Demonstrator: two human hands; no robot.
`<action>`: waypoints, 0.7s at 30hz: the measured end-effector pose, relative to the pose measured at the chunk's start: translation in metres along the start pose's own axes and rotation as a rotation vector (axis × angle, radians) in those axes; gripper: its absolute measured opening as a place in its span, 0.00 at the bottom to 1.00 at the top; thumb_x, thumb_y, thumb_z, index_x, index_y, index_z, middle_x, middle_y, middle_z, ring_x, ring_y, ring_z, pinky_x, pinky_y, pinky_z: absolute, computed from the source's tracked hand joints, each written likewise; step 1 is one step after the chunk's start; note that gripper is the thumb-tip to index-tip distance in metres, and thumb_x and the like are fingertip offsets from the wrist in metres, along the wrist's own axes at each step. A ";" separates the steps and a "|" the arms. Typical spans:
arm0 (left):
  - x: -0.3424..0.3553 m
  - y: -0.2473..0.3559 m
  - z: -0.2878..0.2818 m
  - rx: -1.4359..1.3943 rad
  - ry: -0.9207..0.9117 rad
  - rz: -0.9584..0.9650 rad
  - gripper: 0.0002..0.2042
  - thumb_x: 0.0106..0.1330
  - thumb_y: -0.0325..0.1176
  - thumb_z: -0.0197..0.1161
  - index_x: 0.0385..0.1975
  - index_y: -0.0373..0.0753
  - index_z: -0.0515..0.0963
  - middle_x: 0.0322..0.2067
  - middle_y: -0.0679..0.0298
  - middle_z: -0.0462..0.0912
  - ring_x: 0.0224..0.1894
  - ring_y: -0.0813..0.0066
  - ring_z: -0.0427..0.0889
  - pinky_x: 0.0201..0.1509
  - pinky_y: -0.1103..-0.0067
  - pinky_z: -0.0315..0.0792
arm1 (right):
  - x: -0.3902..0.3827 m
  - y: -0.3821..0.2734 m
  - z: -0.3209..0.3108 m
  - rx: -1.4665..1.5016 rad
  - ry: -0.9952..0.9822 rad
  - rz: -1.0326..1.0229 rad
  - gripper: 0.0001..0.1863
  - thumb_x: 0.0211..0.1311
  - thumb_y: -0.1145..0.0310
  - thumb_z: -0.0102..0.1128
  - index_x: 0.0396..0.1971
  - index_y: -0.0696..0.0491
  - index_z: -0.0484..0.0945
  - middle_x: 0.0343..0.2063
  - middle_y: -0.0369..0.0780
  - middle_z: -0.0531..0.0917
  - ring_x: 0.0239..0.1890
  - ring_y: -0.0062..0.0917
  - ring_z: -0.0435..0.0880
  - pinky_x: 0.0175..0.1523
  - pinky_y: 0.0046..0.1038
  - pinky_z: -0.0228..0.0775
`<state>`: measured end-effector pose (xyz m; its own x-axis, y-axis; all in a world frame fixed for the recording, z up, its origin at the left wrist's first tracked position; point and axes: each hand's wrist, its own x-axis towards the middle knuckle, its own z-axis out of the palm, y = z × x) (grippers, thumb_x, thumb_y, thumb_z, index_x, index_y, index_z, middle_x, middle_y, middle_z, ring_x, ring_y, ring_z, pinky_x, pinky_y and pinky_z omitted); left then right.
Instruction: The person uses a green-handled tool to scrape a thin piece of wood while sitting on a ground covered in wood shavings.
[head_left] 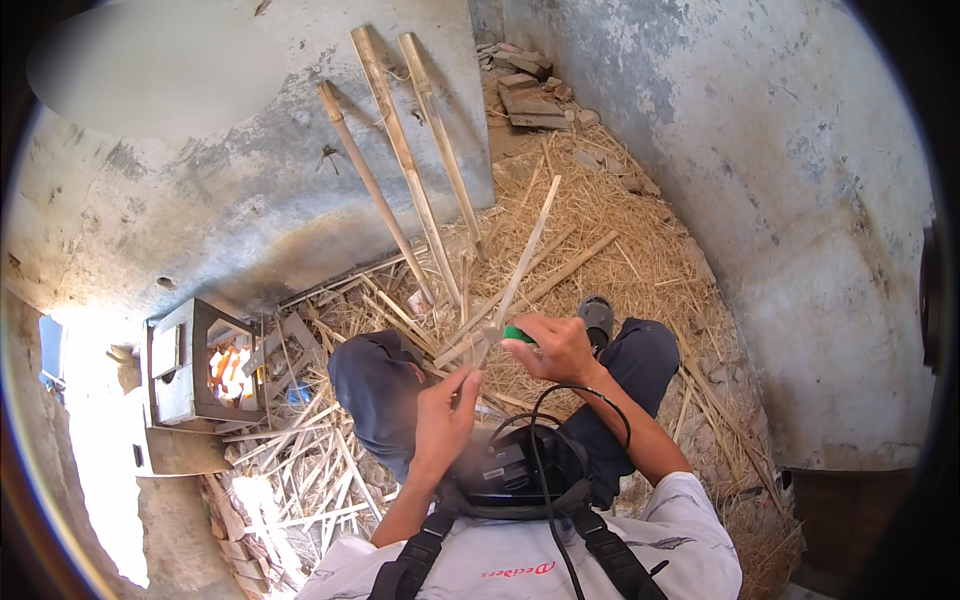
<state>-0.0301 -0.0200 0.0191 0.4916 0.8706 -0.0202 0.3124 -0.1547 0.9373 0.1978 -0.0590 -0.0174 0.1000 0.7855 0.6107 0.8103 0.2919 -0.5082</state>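
A long pale bamboo strip [530, 245] slants up and away from between my knees. Its near end is in my left hand [445, 405], whose fingers are closed round it. My right hand [557, 350] grips a green-handled tool [517, 334], which looks like a knife, against the strip just above my left hand; its blade is hard to make out. Dry shavings and loose bamboo pieces [570, 265] lie on the floor beyond my hands, and a black sandal [597, 317] shows by my right knee.
Three bamboo poles [398, 140] lean on the far wall [230, 210]. Broken bricks [530, 100] pile in the back corner. A boxy dark-framed unit [180, 370] with orange items inside stands left, amid scattered slats [310, 470]. A second wall [760, 230] rises on the right.
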 end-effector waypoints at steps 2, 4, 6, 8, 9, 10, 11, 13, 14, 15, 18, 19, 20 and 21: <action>-0.001 -0.002 -0.001 0.002 0.008 0.023 0.15 0.79 0.35 0.65 0.56 0.32 0.85 0.23 0.60 0.80 0.25 0.82 0.71 0.30 0.78 0.69 | 0.000 0.000 0.000 -0.003 -0.005 0.013 0.15 0.64 0.59 0.76 0.39 0.55 0.86 0.31 0.41 0.89 0.27 0.37 0.89 0.31 0.34 0.79; -0.002 -0.003 -0.002 -0.002 -0.005 -0.001 0.15 0.78 0.35 0.65 0.56 0.32 0.85 0.24 0.60 0.81 0.26 0.82 0.72 0.31 0.78 0.69 | 0.000 0.000 -0.001 -0.011 -0.035 0.023 0.14 0.64 0.59 0.76 0.39 0.54 0.86 0.30 0.41 0.89 0.27 0.37 0.89 0.31 0.35 0.79; -0.004 -0.004 -0.004 0.008 -0.016 -0.026 0.15 0.78 0.36 0.65 0.56 0.32 0.85 0.24 0.60 0.81 0.27 0.82 0.73 0.32 0.78 0.70 | 0.000 0.000 0.000 0.003 -0.004 0.022 0.14 0.66 0.59 0.74 0.39 0.54 0.86 0.29 0.41 0.88 0.27 0.37 0.89 0.30 0.35 0.79; -0.007 -0.003 -0.007 0.030 -0.027 -0.054 0.15 0.78 0.36 0.65 0.56 0.32 0.85 0.24 0.60 0.81 0.28 0.82 0.74 0.33 0.79 0.71 | 0.001 0.005 -0.001 0.000 0.041 0.069 0.13 0.69 0.58 0.72 0.39 0.54 0.86 0.27 0.41 0.87 0.27 0.37 0.89 0.30 0.35 0.78; -0.010 -0.004 -0.008 0.032 -0.045 -0.084 0.15 0.78 0.36 0.65 0.56 0.32 0.85 0.24 0.60 0.82 0.28 0.82 0.74 0.34 0.79 0.71 | 0.003 0.013 -0.004 -0.010 0.069 0.113 0.13 0.70 0.58 0.70 0.39 0.54 0.86 0.26 0.42 0.86 0.26 0.36 0.88 0.29 0.35 0.77; -0.016 -0.005 -0.011 0.035 -0.062 -0.115 0.15 0.78 0.36 0.65 0.55 0.32 0.85 0.25 0.60 0.82 0.28 0.82 0.74 0.34 0.79 0.71 | 0.006 0.020 -0.009 -0.018 0.097 0.158 0.13 0.72 0.58 0.69 0.39 0.55 0.86 0.25 0.42 0.85 0.25 0.36 0.87 0.29 0.35 0.76; -0.022 -0.008 -0.014 0.038 -0.079 -0.146 0.15 0.78 0.36 0.66 0.55 0.32 0.85 0.25 0.60 0.82 0.29 0.82 0.75 0.35 0.79 0.71 | 0.010 0.027 -0.017 -0.034 0.110 0.240 0.14 0.73 0.58 0.67 0.40 0.55 0.86 0.24 0.42 0.85 0.24 0.36 0.86 0.28 0.34 0.75; -0.035 -0.016 -0.020 0.006 -0.119 -0.141 0.15 0.78 0.36 0.66 0.54 0.32 0.85 0.25 0.60 0.83 0.29 0.82 0.75 0.35 0.78 0.72 | 0.019 0.037 -0.037 -0.076 0.140 0.408 0.14 0.75 0.58 0.64 0.40 0.55 0.86 0.22 0.43 0.83 0.22 0.34 0.84 0.28 0.33 0.73; -0.039 -0.018 -0.022 -0.010 -0.138 -0.140 0.15 0.78 0.36 0.66 0.53 0.31 0.85 0.26 0.61 0.84 0.30 0.82 0.75 0.35 0.78 0.72 | 0.018 0.039 -0.040 -0.058 0.171 0.400 0.14 0.76 0.58 0.64 0.40 0.55 0.86 0.22 0.43 0.83 0.21 0.34 0.83 0.27 0.32 0.72; -0.040 -0.019 -0.022 -0.013 -0.116 -0.131 0.14 0.78 0.37 0.66 0.52 0.31 0.85 0.26 0.60 0.84 0.30 0.82 0.75 0.35 0.78 0.72 | 0.017 0.040 -0.042 -0.040 0.201 0.390 0.15 0.76 0.58 0.63 0.40 0.55 0.86 0.22 0.43 0.83 0.21 0.33 0.82 0.27 0.32 0.71; -0.037 -0.020 -0.023 0.001 -0.059 -0.107 0.14 0.77 0.37 0.67 0.50 0.31 0.85 0.26 0.59 0.84 0.30 0.82 0.76 0.36 0.78 0.72 | 0.009 0.033 -0.032 0.025 0.177 0.310 0.14 0.76 0.59 0.63 0.40 0.56 0.85 0.24 0.44 0.84 0.22 0.33 0.83 0.28 0.32 0.72; -0.032 -0.019 -0.022 0.020 -0.048 -0.099 0.13 0.77 0.36 0.67 0.50 0.31 0.85 0.26 0.58 0.84 0.29 0.81 0.76 0.36 0.78 0.72 | 0.004 0.029 -0.026 0.045 0.149 0.273 0.14 0.75 0.59 0.64 0.40 0.56 0.85 0.24 0.45 0.84 0.22 0.34 0.84 0.29 0.33 0.73; -0.028 -0.018 -0.021 0.039 -0.038 -0.091 0.13 0.77 0.36 0.67 0.50 0.31 0.85 0.26 0.58 0.84 0.29 0.81 0.76 0.36 0.78 0.72 | 0.000 0.026 -0.017 0.060 0.124 0.212 0.13 0.74 0.59 0.65 0.40 0.55 0.85 0.25 0.44 0.85 0.23 0.35 0.85 0.30 0.33 0.74; -0.024 -0.015 -0.019 0.029 -0.037 -0.076 0.13 0.76 0.36 0.68 0.50 0.32 0.85 0.26 0.57 0.84 0.28 0.80 0.76 0.35 0.77 0.72 | -0.005 0.022 -0.008 0.072 0.101 0.152 0.13 0.73 0.59 0.67 0.40 0.55 0.85 0.26 0.44 0.85 0.24 0.35 0.86 0.30 0.34 0.75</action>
<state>-0.0618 -0.0298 0.0120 0.4951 0.8625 -0.1047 0.3731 -0.1022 0.9221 0.2195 -0.0607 -0.0265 0.2789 0.7657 0.5796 0.7381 0.2152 -0.6395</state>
